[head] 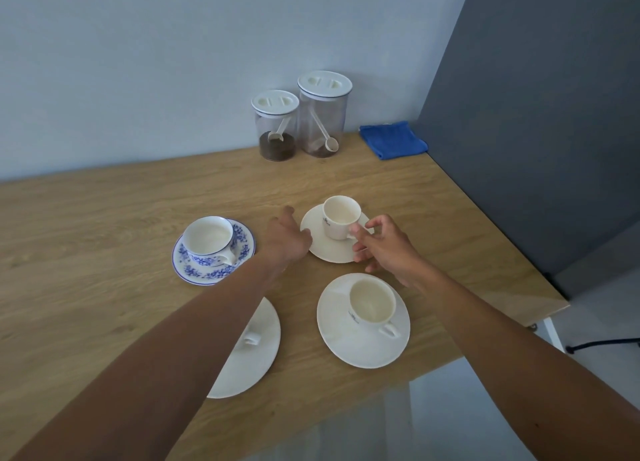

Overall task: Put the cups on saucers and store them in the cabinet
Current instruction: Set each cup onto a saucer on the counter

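The small white cup is sitting on its white saucer near the table's right edge. The right hand is pinching the saucer's rim while the left hand is touching the opposite rim, its grip unclear. Any uneven lift is risking the loose cup sliding off

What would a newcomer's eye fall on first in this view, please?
Most likely the two hands: the left hand and right hand meet at the small white cup on its cream saucer in the middle of the wooden table. Next, the blue floral cup on its matching saucer stands out at the left. A bright blue cloth lies at the far right corner.
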### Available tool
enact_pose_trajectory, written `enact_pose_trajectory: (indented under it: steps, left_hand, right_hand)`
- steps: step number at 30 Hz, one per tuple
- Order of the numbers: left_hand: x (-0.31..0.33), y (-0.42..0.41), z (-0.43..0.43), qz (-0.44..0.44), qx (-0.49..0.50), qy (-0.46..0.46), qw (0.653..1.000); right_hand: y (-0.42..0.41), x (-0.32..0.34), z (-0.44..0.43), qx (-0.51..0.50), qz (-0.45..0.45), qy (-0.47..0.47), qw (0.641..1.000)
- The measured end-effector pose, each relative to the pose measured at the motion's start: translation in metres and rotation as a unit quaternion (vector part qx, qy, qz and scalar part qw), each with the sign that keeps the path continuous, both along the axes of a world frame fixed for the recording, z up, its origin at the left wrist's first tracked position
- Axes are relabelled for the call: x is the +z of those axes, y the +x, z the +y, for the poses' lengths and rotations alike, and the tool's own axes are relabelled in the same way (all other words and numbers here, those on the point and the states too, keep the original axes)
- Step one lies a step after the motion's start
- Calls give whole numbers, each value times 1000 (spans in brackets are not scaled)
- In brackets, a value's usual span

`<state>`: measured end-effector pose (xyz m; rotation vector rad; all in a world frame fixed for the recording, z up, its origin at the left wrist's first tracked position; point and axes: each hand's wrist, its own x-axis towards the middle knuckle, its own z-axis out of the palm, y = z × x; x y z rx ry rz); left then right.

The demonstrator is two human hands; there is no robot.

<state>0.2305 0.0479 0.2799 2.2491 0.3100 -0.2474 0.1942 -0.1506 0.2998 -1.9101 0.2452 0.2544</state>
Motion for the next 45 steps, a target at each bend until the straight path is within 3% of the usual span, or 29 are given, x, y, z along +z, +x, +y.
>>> enact_pose_trajectory:
  steps: [4, 11, 20, 29, 38, 45]
  left_hand:
    - [21, -17, -1, -39, 33, -58, 997]
    - [40, -84, -7, -134, -60, -12, 989]
    - [6, -149, -29, -27, -162, 45, 985]
    - [-14, -162, -38, -1, -149, 85, 985]
    - [-20, -157, -33, -16, -136, 21, 990]
    - [-7, -161, -18, -27, -122, -125, 984]
  right_hand:
    - [-15, 1, -14, -41, -11, -15, 999]
    - [-62, -3, -45, 27, -33, -236, 971]
    - [-108, -15, -58, 121, -15, -293, 948]
    - [-122, -23, -49, 140, -38, -274, 951]
    - [-127, -28, -50, 61, -46, -180, 981]
    - [-134, -17, -41, 20, -41, -75, 996]
